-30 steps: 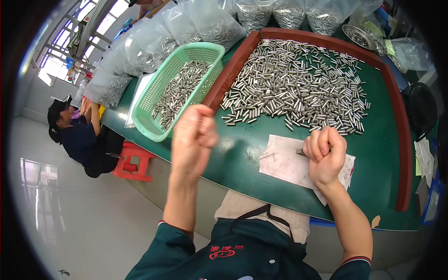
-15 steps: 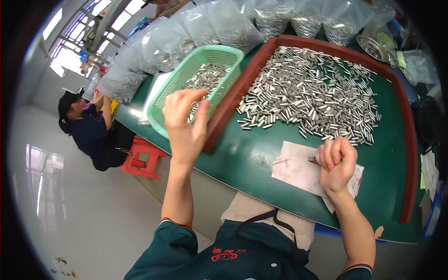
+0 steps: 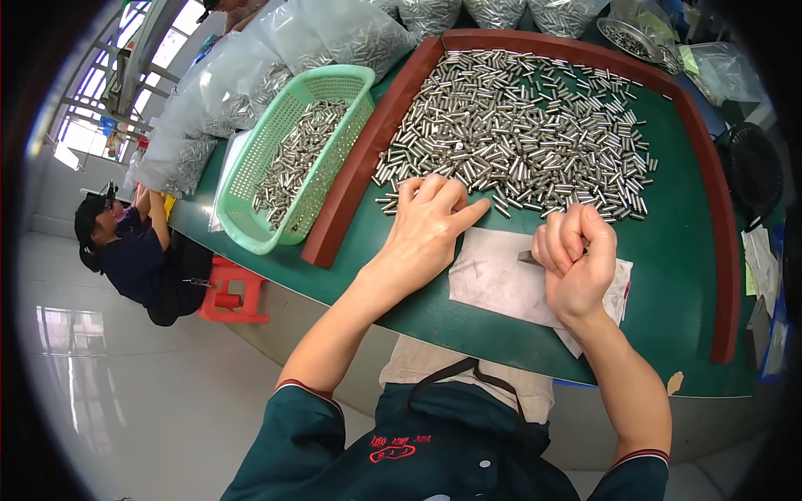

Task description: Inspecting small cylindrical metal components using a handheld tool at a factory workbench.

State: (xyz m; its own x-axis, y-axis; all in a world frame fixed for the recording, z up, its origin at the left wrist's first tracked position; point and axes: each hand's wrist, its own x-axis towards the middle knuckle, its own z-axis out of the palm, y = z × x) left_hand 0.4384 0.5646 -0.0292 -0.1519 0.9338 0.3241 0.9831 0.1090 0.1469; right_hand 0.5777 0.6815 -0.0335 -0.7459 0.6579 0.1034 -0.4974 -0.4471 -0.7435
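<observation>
My left hand (image 3: 426, 224) reaches palm down to the near left edge of a wide heap of short metal pins (image 3: 518, 138). Its thumb stands apart from the fingers, whose tips touch or hover just over the pins. My right hand (image 3: 578, 260) is closed in a loose fist above a stained white cloth (image 3: 493, 275). From its left side sticks the end of a small grey flat piece (image 3: 527, 257); the rest is hidden in the fingers. Left of the heap stands a green plastic basket (image 3: 238, 196) with more metal pins (image 3: 301, 154) in it.
A reddish-brown wooden frame (image 3: 372, 150) borders the heap on the green table (image 3: 668, 334). Clear bags of pins (image 3: 351, 37) line the back, beside a metal dish (image 3: 631, 40). A black fan (image 3: 754, 163) stands right. At left, another person (image 3: 125, 242) sits near a red stool (image 3: 236, 292).
My left hand has moved from over the basket, right and down to the heap's near edge. My right hand stays closed over the cloth. The whole view has shifted slightly.
</observation>
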